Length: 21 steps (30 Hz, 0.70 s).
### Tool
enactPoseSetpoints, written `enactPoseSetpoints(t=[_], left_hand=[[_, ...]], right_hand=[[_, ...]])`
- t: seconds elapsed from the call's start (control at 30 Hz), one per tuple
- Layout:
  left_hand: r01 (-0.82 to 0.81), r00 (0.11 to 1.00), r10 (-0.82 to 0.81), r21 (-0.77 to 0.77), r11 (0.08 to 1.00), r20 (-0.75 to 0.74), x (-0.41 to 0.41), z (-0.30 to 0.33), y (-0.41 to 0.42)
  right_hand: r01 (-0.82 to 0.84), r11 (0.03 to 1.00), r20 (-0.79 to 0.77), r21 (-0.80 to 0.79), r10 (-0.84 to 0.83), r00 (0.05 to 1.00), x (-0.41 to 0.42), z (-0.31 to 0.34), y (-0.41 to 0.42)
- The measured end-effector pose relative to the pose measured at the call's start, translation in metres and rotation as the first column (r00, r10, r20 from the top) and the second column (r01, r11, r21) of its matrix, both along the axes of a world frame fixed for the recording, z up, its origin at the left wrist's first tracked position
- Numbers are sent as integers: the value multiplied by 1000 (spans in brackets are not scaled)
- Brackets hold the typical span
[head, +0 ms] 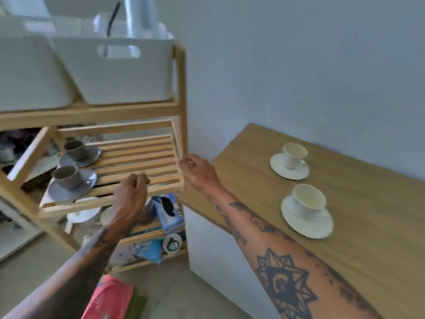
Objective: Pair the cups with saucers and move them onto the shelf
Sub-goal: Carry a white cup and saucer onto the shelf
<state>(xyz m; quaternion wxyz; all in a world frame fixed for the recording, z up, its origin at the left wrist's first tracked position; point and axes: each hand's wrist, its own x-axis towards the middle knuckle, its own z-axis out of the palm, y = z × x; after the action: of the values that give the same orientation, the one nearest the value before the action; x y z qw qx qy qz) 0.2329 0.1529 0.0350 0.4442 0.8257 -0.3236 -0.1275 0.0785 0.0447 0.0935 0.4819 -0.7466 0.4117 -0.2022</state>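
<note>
head view, close, down-forward over shelf and table

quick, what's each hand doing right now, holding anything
Left hand: empty, fingers loosely curled, over the front of the slatted wooden shelf.
Right hand: empty, open with fingers curled, at the shelf's right front corner.

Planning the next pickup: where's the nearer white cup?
In the head view, the nearer white cup sits on its saucer on the table, right of the right hand.
</note>
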Motion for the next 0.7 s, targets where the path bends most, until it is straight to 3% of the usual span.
enactPoseSetpoints(t=[0.07,0.17,0.27,0.37,0.5,0.7], left_hand=[[149,987,-152,-47,988,-58,-61,9,-26],[390,913,-387,0,921,-131,-136,18,-71],[558,809,-539,17,830,-235,-193,17,-112],[635,742,-593,41,772,-312,-236,9,-147],[707,670,-639,63,704,-379,-274,-15,-189],[762,561,-655,5,648,-506,-296,-41,-216]], right_hand=[[97,995,15,-36,-96,995,-59,15,-11],[310,949,29,-63,-309,951,-147,23,-36],[578,815,36,-45,-577,816,-228,12,-62],[756,654,-83,-14,-754,651,-288,-13,-79],[793,597,-244,123,-757,607,-324,-53,-87],[755,606,-184,250,-736,652,-322,-91,-91]])
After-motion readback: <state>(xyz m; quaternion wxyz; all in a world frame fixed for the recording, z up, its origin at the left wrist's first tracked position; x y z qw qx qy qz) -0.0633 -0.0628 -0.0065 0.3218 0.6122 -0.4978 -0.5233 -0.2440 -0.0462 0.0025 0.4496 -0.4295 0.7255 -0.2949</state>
